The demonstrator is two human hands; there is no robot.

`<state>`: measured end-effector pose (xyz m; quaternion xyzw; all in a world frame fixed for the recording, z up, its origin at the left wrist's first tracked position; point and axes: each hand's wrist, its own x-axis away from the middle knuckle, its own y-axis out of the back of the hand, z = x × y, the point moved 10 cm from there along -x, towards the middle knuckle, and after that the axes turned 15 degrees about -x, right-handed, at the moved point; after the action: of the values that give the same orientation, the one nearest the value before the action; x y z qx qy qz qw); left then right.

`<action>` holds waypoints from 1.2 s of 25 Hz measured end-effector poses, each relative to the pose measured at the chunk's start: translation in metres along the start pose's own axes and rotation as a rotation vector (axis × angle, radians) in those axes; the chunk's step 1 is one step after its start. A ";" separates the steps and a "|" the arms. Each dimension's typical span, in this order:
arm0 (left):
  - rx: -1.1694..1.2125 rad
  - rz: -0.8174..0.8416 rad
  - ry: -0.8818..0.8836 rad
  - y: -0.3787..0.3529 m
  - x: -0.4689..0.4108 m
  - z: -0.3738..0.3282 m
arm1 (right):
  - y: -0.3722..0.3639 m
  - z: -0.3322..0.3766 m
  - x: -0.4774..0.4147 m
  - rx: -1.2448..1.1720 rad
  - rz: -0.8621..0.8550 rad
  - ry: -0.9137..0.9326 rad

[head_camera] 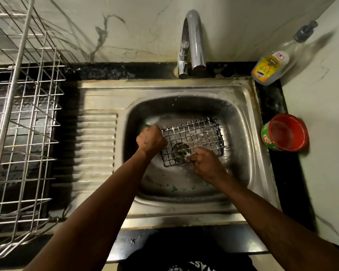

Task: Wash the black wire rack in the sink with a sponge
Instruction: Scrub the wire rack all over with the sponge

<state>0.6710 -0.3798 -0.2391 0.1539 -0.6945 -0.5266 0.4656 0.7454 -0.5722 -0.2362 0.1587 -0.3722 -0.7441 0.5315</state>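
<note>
The black wire rack (pixel 192 137) lies tilted in the steel sink (pixel 241 118), over the drain, with white foam on its wires. My left hand (pixel 151 140) is a fist at the rack's left edge, and a small green tip of the sponge (pixel 147 125) pokes out beyond the knuckles. The rest of the sponge is hidden inside the fist. My right hand (pixel 205 163) has its fingers curled on the rack's near edge, where a blob of foam sits.
The tap (pixel 193 40) arches over the sink's back rim. A dishwash gel bottle (pixel 272 65) and a red-rimmed soap tub (pixel 285 133) stand on the right counter. A steel dish rack (pixel 22 133) fills the left side beside the ribbed drainboard (pixel 96 145). Green scraps (pixel 173 188) lie in the basin.
</note>
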 end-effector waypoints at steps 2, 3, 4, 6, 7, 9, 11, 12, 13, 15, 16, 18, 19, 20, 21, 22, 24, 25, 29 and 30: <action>-0.045 -0.123 -0.049 0.014 0.013 -0.010 | 0.001 0.001 -0.004 -0.019 0.085 -0.004; -0.053 -0.179 -0.095 0.017 0.018 -0.017 | 0.005 0.000 -0.009 -0.045 0.098 -0.017; -0.048 -0.225 -0.149 0.018 0.022 -0.025 | 0.014 -0.003 -0.016 -0.075 0.065 -0.037; 0.009 -0.251 -0.285 0.015 0.027 -0.045 | 0.043 -0.009 -0.041 -0.116 -0.096 -0.083; 0.032 -0.242 -0.360 0.012 0.028 -0.056 | 0.053 -0.010 -0.056 -0.121 -0.163 -0.105; 0.024 -0.196 -0.462 0.004 0.029 -0.070 | 0.056 -0.010 -0.083 -0.123 -0.188 -0.146; -0.053 -0.190 -0.411 0.001 0.026 -0.068 | 0.046 -0.008 -0.100 -0.109 -0.150 -0.149; -0.092 -0.192 -0.356 0.002 0.023 -0.063 | 0.043 -0.005 -0.103 -0.092 -0.134 -0.145; -0.126 -0.190 -0.308 0.004 0.020 -0.059 | 0.040 -0.003 -0.102 -0.074 -0.120 -0.136; -0.175 -0.196 -0.253 0.011 0.018 -0.054 | 0.032 0.009 -0.092 -0.015 -0.069 -0.076; -0.198 -0.200 -0.251 0.015 0.017 -0.053 | 0.026 0.015 -0.084 0.018 -0.032 -0.032; -0.231 -0.191 -0.267 0.018 0.017 -0.054 | 0.011 0.027 -0.056 0.066 0.047 0.044; -0.237 -0.185 -0.270 0.017 0.016 -0.052 | 0.005 0.031 -0.041 0.082 0.063 0.085; -0.238 -0.178 -0.267 0.016 0.015 -0.051 | 0.001 0.032 -0.030 0.087 0.070 0.118; -0.241 -0.174 -0.260 0.016 0.015 -0.048 | -0.002 0.032 -0.022 0.085 0.061 0.142; -0.243 -0.175 -0.250 0.015 0.016 -0.046 | -0.006 0.030 -0.018 0.086 0.061 0.151; -0.235 -0.174 -0.246 0.015 0.016 -0.044 | -0.016 0.027 -0.014 0.078 0.175 0.142; -0.234 -0.169 -0.246 0.014 0.016 -0.043 | -0.023 0.025 -0.012 0.082 0.258 0.136; -0.255 -0.158 -0.257 0.014 0.013 -0.037 | 0.006 0.022 -0.030 -0.007 0.129 0.049; -0.250 -0.146 -0.259 0.013 0.013 -0.036 | 0.019 0.018 -0.043 -0.030 0.021 0.008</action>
<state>0.6971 -0.4044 -0.2209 0.0757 -0.6648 -0.6564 0.3485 0.7634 -0.5290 -0.2167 0.1499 -0.3605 -0.7434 0.5430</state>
